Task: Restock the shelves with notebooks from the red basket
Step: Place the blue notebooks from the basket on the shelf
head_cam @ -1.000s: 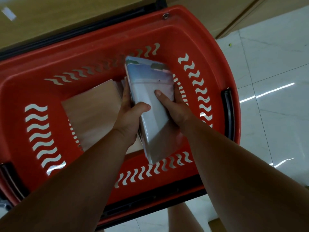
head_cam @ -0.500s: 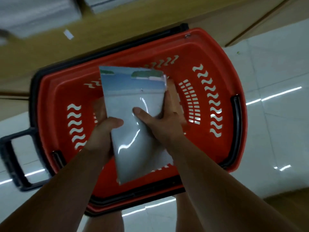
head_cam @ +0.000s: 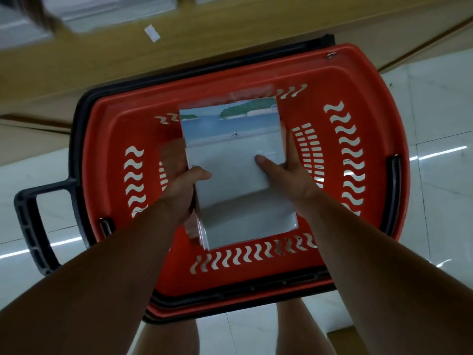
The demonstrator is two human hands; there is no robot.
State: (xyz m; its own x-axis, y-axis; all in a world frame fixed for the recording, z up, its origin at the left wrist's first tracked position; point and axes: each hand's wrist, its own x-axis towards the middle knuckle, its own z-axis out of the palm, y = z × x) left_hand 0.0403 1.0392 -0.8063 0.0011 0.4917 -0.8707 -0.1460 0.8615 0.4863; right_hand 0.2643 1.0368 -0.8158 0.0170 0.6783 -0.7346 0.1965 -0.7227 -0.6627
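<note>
A stack of notebooks [head_cam: 238,175] in clear wrap, its top cover showing a beach and sea picture, is held above the red basket [head_cam: 358,80]. My left hand [head_cam: 183,190] grips the stack's left edge, thumb on the cover. At the right edge my right hand [head_cam: 289,175] holds it, thumb on top and fingers underneath. The basket stands on the floor below. A brownish item [head_cam: 172,155] shows inside it, mostly hidden by the stack.
A wooden shelf base [head_cam: 179,52] runs along the top, with white packaged goods [head_cam: 107,8] on the shelf above. The basket's black pull handle [head_cam: 33,219] sticks out to the left. Glossy white floor tiles [head_cam: 440,139] lie around; my legs show below.
Both hands have lifted the notebook stack out of the basket and turned it flatter. The view has pulled back, so the whole basket and its black handle now show.
</note>
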